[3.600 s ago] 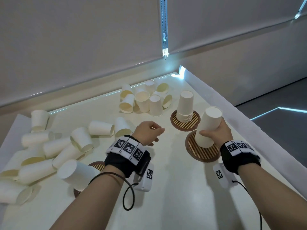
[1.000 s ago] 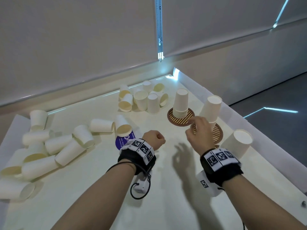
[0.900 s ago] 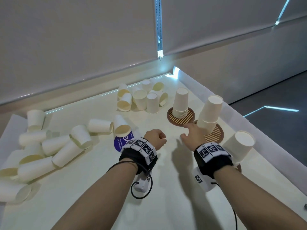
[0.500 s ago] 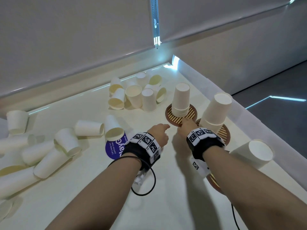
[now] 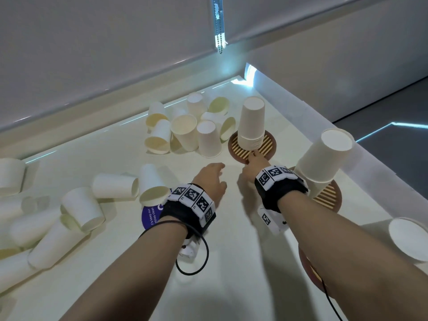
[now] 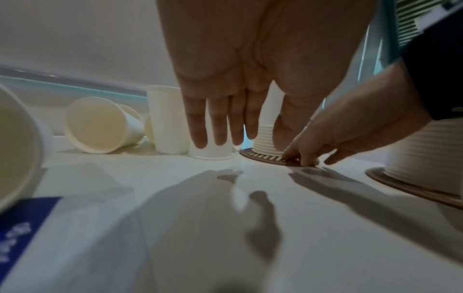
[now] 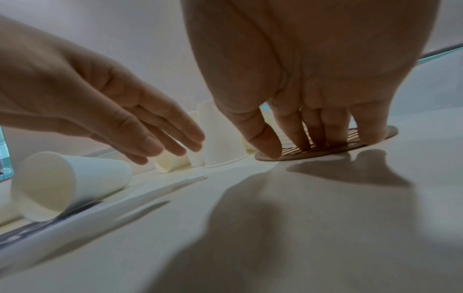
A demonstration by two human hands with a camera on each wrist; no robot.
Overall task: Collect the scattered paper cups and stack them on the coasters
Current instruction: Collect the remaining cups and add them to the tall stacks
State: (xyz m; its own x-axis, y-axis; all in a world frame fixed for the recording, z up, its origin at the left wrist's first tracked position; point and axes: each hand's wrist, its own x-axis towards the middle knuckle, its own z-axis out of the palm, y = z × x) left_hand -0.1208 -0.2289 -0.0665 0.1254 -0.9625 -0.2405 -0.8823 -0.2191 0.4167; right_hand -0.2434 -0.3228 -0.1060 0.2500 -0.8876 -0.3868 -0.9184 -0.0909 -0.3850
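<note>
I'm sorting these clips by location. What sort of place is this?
Probably an office or meeting room set up for recording: a plain white table in a corner, closed roller blinds with a bead chain, and a purple printed sticker among the paper cups.

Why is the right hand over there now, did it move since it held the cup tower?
Yes. The right hand moved away from the leaning stack, across to the far coaster, touching its near edge.
</note>
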